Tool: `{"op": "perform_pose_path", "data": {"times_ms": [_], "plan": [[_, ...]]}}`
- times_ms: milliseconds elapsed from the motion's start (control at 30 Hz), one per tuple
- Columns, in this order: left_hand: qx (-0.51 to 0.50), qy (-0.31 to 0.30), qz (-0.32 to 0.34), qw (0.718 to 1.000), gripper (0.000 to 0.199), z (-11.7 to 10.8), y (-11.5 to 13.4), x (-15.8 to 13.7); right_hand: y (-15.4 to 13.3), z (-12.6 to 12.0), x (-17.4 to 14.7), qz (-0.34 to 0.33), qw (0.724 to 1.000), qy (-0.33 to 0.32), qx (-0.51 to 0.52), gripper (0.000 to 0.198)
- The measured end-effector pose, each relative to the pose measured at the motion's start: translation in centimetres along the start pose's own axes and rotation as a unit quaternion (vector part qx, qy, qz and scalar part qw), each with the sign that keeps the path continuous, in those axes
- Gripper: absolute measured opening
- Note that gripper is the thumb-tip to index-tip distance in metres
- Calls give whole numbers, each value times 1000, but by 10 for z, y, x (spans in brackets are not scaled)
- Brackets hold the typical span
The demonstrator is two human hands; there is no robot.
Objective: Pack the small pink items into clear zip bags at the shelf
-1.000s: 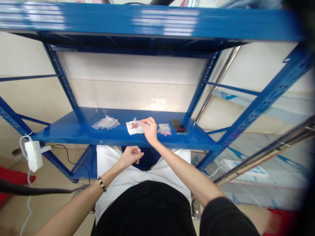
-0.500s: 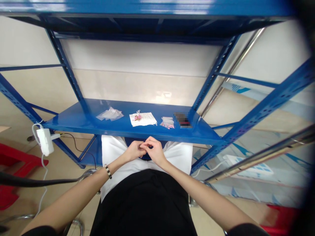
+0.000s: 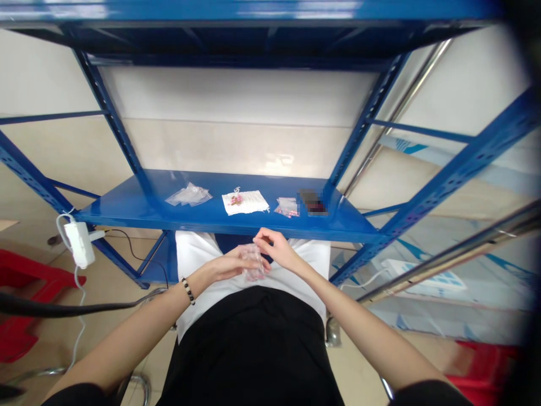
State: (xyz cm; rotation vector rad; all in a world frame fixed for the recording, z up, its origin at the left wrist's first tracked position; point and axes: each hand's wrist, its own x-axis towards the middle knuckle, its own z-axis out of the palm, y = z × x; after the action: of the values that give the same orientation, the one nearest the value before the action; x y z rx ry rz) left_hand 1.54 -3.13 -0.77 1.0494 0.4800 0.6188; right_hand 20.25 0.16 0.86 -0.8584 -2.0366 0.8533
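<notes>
Over my lap, my left hand (image 3: pixel 235 261) grips a small clear plastic bag (image 3: pixel 253 265) with something pinkish low inside it. My right hand (image 3: pixel 276 248) is closed at the bag's top edge, fingertips pinched together; whether they pinch the bag's rim or something tiny, I cannot make out. On the blue shelf (image 3: pixel 203 217) in front of me lies a white cloth pouch (image 3: pixel 253 202) with pink beads (image 3: pixel 235 199) on it. Filled small bags (image 3: pixel 288 206) with pink pieces lie to its right, and flat clear bags (image 3: pixel 189 194) to its left.
A dark, blurred-out flat object (image 3: pixel 313 202) lies at the shelf's right. Blue rack uprights stand on both sides, with an upper shelf (image 3: pixel 270 42) overhead. A white power strip (image 3: pixel 80 243) hangs at the left, and a red stool (image 3: pixel 29 293) stands below it.
The clear bag, hidden between my hands before, now shows in my left hand, lower and nearer my body. My right hand has moved slightly up and right, apart from the left.
</notes>
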Motion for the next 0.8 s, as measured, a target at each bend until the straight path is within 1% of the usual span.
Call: {"op": "perform_pose_path", "data": {"times_ms": [67, 167, 267, 333, 467, 567, 633, 700, 733, 800], "plan": [[-7, -22, -18, 1000, 53, 1, -2, 2, 5, 0, 0, 19, 999, 29, -11, 31], [-7, -38, -31, 999, 50, 2, -7, 2, 9, 4, -5, 27, 996, 61, -57, 29], [34, -40, -42, 998, 53, -2, -9, 1, 7, 6, -9, 25, 992, 95, -77, 26], [89, -23, -44, 995, 52, -10, -5, 2, 6, 5, -8, 23, 991, 116, -62, 26], [202, 37, -25, 978, 54, -34, 4, 12, 9, -1, 0, 31, 989, 146, -8, 27], [237, 33, -32, 970, 57, -46, 8, 17, 13, -3, 4, 48, 985, 162, 28, 29], [247, 18, -34, 968, 59, -48, 8, 16, 14, -1, 3, 61, 983, 165, 54, 31], [251, 9, -27, 968, 58, -44, 5, 11, 14, 3, -1, 73, 980, 163, 85, 32], [251, 13, -17, 968, 57, -41, 4, 9, 14, 6, -3, 77, 979, 159, 98, 32], [249, 40, 19, 967, 56, -36, 4, 5, 12, 10, -6, 83, 980, 142, 112, 32]]}}
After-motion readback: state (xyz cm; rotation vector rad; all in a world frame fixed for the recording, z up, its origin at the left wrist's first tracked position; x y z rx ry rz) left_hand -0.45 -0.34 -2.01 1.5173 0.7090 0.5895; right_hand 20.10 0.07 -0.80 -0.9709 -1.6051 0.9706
